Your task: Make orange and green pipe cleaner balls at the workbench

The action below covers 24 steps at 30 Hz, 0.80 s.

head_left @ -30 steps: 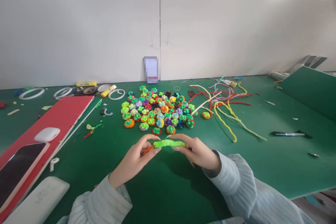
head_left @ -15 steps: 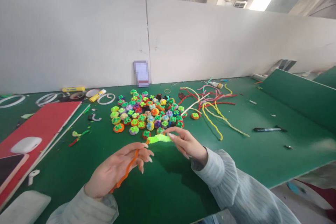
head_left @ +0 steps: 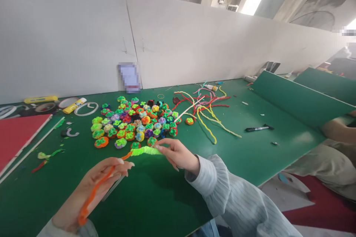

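Note:
My left hand (head_left: 104, 174) pinches an orange pipe cleaner (head_left: 94, 192) near one end, and its loose length hangs back over my wrist. At the pinch the orange strand meets a bright green coiled pipe cleaner (head_left: 146, 150); whether the coil is wound around it I cannot tell. My right hand (head_left: 178, 155) has thumb and forefinger closed on the coil's right end. Just beyond my fingers lies a pile of small colourful pipe-cleaner flowers (head_left: 130, 127). Below my left hand shows part of a pale, thin strip (head_left: 113, 188), partly hidden.
Loose pipe cleaners (head_left: 211, 113) lie right of the pile, with a black pen (head_left: 258, 128) farther right. At left are a glue stick (head_left: 74, 106), a white ring (head_left: 86, 109) and a red board (head_left: 19, 133). A green divider (head_left: 300, 89) and another person's arm (head_left: 338, 131) are at right.
The view has swung to the right, so the table things appear farther left. Both hands still hold the pipe cleaners. The orange tail now lies over my left wrist, and the pale strip shows below that hand.

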Each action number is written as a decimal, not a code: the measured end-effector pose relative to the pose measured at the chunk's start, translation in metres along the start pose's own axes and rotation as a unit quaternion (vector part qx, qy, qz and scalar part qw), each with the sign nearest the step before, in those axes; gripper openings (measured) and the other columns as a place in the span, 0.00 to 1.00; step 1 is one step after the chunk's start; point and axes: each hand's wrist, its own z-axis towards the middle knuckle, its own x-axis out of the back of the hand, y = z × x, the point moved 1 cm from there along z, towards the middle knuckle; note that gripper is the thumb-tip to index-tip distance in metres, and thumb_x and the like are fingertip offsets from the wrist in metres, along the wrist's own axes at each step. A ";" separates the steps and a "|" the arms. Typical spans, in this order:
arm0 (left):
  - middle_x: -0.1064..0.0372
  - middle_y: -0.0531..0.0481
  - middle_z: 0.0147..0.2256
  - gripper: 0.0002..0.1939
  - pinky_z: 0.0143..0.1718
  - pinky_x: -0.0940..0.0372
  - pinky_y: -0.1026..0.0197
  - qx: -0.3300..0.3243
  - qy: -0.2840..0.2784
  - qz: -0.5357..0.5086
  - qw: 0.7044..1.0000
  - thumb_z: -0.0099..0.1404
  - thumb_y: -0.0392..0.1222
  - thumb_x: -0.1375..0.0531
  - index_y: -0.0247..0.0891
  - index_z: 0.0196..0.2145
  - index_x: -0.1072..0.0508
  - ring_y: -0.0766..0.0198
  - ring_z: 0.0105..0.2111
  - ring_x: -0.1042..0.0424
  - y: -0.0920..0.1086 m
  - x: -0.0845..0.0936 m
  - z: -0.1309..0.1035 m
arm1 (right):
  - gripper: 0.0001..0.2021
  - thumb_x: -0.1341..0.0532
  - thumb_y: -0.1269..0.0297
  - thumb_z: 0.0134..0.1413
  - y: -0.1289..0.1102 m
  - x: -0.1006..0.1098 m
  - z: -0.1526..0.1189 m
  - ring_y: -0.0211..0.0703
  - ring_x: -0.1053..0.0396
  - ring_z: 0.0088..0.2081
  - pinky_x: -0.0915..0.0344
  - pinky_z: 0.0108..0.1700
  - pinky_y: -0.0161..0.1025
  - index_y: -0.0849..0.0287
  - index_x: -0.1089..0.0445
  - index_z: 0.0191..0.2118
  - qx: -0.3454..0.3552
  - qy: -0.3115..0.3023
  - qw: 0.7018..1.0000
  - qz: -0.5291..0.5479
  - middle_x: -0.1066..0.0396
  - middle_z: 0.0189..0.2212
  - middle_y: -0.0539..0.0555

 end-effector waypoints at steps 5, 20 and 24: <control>0.27 0.45 0.40 0.19 0.46 0.39 0.58 -0.030 0.003 0.058 0.998 0.59 0.54 0.44 0.40 0.43 0.28 0.54 0.47 0.34 0.008 -0.005 0.003 | 0.19 0.46 0.53 0.56 -0.005 0.007 0.001 0.28 0.52 0.05 0.53 0.08 0.24 0.65 0.34 0.45 -0.003 0.042 0.999 0.006 0.49 0.04 0.37; 0.32 0.46 0.47 0.27 0.56 0.51 0.50 -0.092 -0.031 0.045 0.994 0.57 0.51 0.41 0.45 0.53 0.38 0.51 0.54 0.41 0.005 -0.035 -0.004 | 0.19 0.45 0.51 0.54 0.009 -0.016 -0.006 0.27 0.46 0.07 0.50 0.10 0.24 0.66 0.31 0.34 -0.105 -0.125 0.985 -0.050 0.43 0.07 0.40; 0.31 0.45 0.45 0.12 0.55 0.47 0.54 -0.114 -0.043 0.111 0.986 0.58 0.42 0.40 0.41 0.40 0.27 0.51 0.54 0.41 0.004 -0.028 -0.005 | 0.20 0.45 0.48 0.52 0.006 -0.019 -0.004 0.29 0.46 0.07 0.51 0.08 0.25 0.64 0.35 0.31 -0.115 -0.082 0.988 0.058 0.40 0.07 0.42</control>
